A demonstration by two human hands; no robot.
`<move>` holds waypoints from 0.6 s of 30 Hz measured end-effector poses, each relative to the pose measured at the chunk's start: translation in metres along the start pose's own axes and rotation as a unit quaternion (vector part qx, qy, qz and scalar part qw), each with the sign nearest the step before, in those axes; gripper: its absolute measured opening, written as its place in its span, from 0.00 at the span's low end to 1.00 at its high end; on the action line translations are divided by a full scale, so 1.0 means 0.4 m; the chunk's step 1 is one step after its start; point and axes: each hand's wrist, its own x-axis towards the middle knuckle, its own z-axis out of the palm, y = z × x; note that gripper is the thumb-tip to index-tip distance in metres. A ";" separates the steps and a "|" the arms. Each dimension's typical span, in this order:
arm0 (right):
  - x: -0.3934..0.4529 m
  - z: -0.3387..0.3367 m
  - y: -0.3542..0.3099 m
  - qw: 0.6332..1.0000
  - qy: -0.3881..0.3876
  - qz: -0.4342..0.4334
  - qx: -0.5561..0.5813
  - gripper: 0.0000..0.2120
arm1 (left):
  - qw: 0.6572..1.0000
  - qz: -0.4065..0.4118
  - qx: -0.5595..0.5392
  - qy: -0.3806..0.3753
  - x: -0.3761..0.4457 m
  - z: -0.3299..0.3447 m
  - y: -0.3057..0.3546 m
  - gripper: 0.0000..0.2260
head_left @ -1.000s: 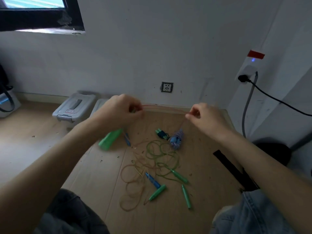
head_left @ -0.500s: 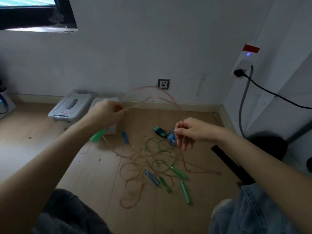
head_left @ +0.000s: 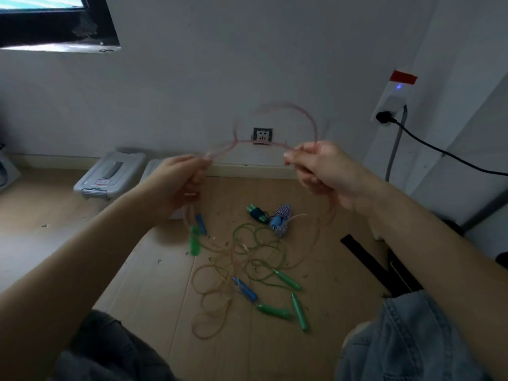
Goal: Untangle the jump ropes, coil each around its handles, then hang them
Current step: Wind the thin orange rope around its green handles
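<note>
A thin pink jump rope (head_left: 302,112) arcs in the air between my hands, blurred by motion. My left hand (head_left: 178,182) is closed on one part of it, and a green handle (head_left: 194,243) dangles below that hand. My right hand (head_left: 321,171) pinches the rope higher up, with more rope trailing down to the floor. On the wooden floor lies a tangle of pale and green ropes (head_left: 247,251) with several green handles (head_left: 287,280) and a blue handle (head_left: 246,290). Another blue handle (head_left: 201,224) lies by the dangling one.
A coiled green-handled rope (head_left: 257,213) and a blue-white braided bundle (head_left: 281,218) lie behind the tangle. A grey lidded box (head_left: 110,174) stands by the wall at left. A black strap (head_left: 371,262) lies at right. A power cable (head_left: 439,149) hangs from a wall unit.
My right hand has risen from above the tangle to chest height, lifting the pink rope into a loop. My left hand moved right and up; the green handle now hangs lower.
</note>
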 end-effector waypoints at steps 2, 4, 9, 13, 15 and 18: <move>-0.007 -0.001 0.013 0.983 -0.056 0.043 -0.167 0.05 | 0.996 0.003 -0.086 -0.033 0.001 -0.022 0.024 0.09; -0.008 0.016 0.033 0.951 -0.119 0.060 -0.278 0.03 | 0.997 0.029 -0.002 -0.070 -0.010 -0.028 0.027 0.06; -0.001 0.029 0.019 0.991 -0.126 0.045 -0.009 0.07 | 0.960 0.052 0.259 -0.092 -0.014 0.029 -0.016 0.09; 0.002 0.030 0.004 0.978 -0.153 0.003 0.142 0.09 | 0.804 0.017 0.594 -0.002 0.001 0.037 -0.057 0.24; 0.002 0.037 0.002 0.979 -0.145 -0.003 0.142 0.08 | 0.872 -0.010 0.479 -0.098 -0.018 0.041 -0.056 0.13; 0.003 0.039 0.001 0.971 -0.137 -0.021 0.195 0.08 | 0.924 -0.029 0.251 -0.287 -0.058 0.066 -0.054 0.13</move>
